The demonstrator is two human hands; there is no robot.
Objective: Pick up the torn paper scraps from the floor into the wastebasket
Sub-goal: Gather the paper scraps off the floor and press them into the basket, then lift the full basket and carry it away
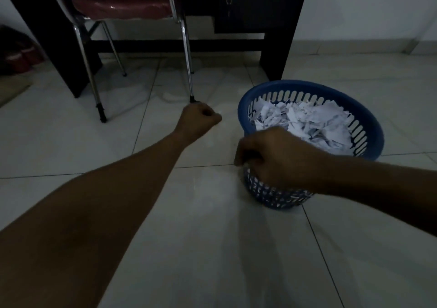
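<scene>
Looking basically finished: wastebasket (369,128) rim is gripped by the right hand (279,158), left hand (199,119) fisted, contents unclear, so any scrap inside gets dropped onto the paper scraps (305,123).

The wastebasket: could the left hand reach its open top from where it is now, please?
Probably yes. The left hand is fisted just left of the blue wastebasket, with only bare floor between them. The right hand grips the near rim, leaving the scraps and the opening mostly uncovered.

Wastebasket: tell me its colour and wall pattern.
The wastebasket is blue, its wall pierced with rows of slots; the head view shows it.
</scene>
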